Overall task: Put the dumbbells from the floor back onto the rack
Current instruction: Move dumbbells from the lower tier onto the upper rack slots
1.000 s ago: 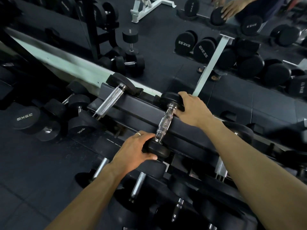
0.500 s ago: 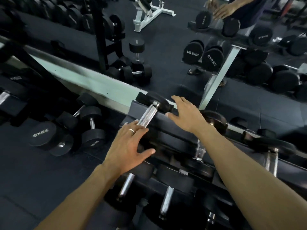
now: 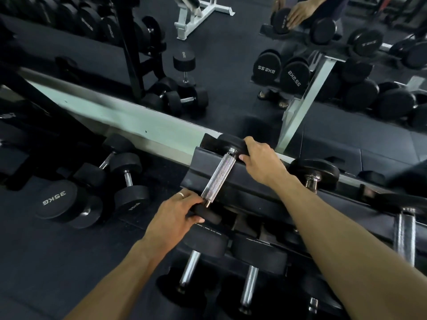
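A small black dumbbell with a knurled steel handle (image 3: 218,177) lies across the top tier of the black rack (image 3: 258,181), at its left end. My left hand (image 3: 178,213) grips its near head and my right hand (image 3: 261,161) holds its far head by the mirror. Another dumbbell (image 3: 314,170) rests on the same tier just to the right. On the floor to the left lie several black dumbbells, among them a large one marked 35KG (image 3: 56,200) and a smaller one (image 3: 128,179).
Lower rack tiers hold more dumbbells (image 3: 250,262). A wall mirror behind the rack reflects a white bench (image 3: 198,12), floor dumbbells and the rack. Dark rubber flooring (image 3: 57,262) stretches at lower left.
Both hands let go of the dumbbell further right on the top tier, moved left along the rack, and now close on the two heads of the leftmost dumbbell.
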A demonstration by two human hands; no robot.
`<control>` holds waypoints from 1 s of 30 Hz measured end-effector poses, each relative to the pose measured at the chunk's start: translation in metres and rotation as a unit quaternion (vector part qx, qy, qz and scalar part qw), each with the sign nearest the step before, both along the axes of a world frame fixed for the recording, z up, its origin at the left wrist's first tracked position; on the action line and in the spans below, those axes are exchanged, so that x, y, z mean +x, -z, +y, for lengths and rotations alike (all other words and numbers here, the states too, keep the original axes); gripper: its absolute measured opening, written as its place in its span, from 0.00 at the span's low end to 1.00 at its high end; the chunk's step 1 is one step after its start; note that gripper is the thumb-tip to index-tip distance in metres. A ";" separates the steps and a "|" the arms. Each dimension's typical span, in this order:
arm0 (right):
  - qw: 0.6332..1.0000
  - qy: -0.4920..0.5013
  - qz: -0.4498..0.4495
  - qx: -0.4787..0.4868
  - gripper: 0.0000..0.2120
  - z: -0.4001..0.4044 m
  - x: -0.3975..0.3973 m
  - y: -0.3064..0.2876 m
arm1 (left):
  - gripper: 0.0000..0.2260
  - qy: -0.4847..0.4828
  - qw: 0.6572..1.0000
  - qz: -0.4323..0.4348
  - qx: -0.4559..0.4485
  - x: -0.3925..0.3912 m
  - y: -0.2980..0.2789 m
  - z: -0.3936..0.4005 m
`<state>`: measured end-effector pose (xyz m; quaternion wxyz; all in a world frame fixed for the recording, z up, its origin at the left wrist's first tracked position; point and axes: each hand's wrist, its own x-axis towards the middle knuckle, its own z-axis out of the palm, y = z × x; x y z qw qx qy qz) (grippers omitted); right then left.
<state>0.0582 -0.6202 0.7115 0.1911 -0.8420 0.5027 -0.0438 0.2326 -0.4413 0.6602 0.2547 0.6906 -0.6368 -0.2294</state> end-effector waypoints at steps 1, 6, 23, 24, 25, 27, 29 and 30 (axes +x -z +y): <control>1.000 -0.003 0.006 -0.001 0.09 -0.001 0.002 -0.002 | 0.18 -0.001 1.000 0.001 0.001 0.001 0.000 0.000; 0.998 -0.036 0.045 -0.008 0.10 -0.005 0.013 -0.012 | 0.16 -0.014 0.999 0.032 0.015 -0.007 0.002 0.002; 0.995 -0.048 0.089 -0.025 0.11 -0.007 0.024 -0.019 | 0.17 -0.038 0.996 0.081 0.014 -0.013 0.005 0.006; 0.994 -0.049 0.091 -0.026 0.10 -0.008 0.025 -0.019 | 0.16 -0.039 0.996 0.082 0.014 -0.014 0.004 0.006; 0.994 -0.050 0.090 -0.029 0.10 -0.008 0.025 -0.018 | 0.16 -0.040 0.996 0.082 0.011 -0.014 0.005 0.005; 0.994 -0.047 0.089 -0.034 0.10 -0.008 0.025 -0.017 | 0.16 -0.039 0.996 0.083 0.013 -0.014 0.006 0.005; 0.994 -0.045 0.090 -0.039 0.10 -0.007 0.026 -0.016 | 0.16 -0.038 0.996 0.081 0.012 -0.012 0.008 0.005; 0.994 -0.044 0.091 -0.039 0.10 -0.007 0.026 -0.016 | 0.17 -0.036 0.996 0.079 0.013 -0.011 0.008 0.005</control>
